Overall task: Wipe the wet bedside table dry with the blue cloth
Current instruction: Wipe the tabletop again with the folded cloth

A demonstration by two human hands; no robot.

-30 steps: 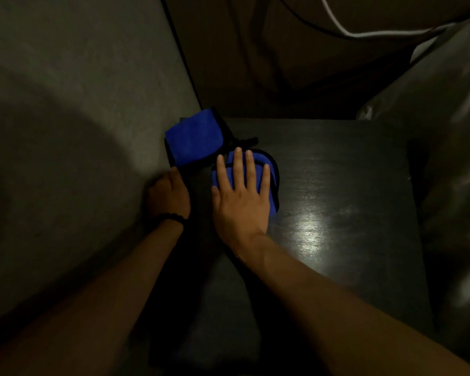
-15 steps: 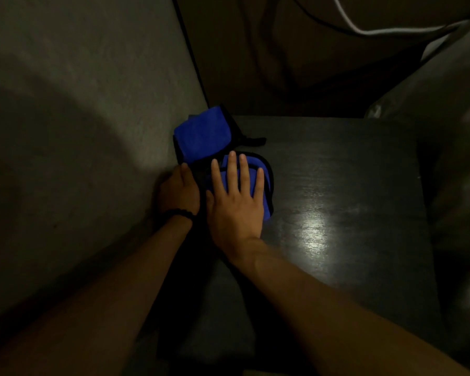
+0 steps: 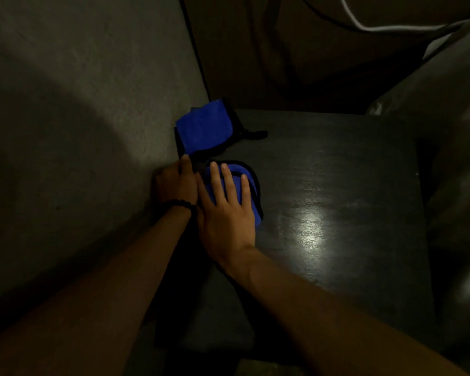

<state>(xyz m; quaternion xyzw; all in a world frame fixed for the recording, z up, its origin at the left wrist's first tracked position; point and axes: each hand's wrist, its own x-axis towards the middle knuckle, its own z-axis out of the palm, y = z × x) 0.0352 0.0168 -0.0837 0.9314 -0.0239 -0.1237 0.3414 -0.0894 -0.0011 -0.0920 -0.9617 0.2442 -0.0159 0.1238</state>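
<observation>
Dim light falls on the dark square wooden tabletop (image 3: 337, 199), glossy at one patch. Near its left edge, the right hand (image 3: 225, 210) presses flat, fingers straight, on the folded blue cloth with black trim (image 3: 251, 191). Beside it, the left hand (image 3: 175, 183), wearing a black beaded bracelet (image 3: 178, 204), curls at the cloth's farther raised part; its grasp is unclear.

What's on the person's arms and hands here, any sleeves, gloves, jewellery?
Both forearms are bare, with no sleeves in view and no gloves. The left hand has a dark beaded bracelet around its wrist. The right hand wears nothing visible: no ring, watch or band. Dim light hides finer marks.
</observation>
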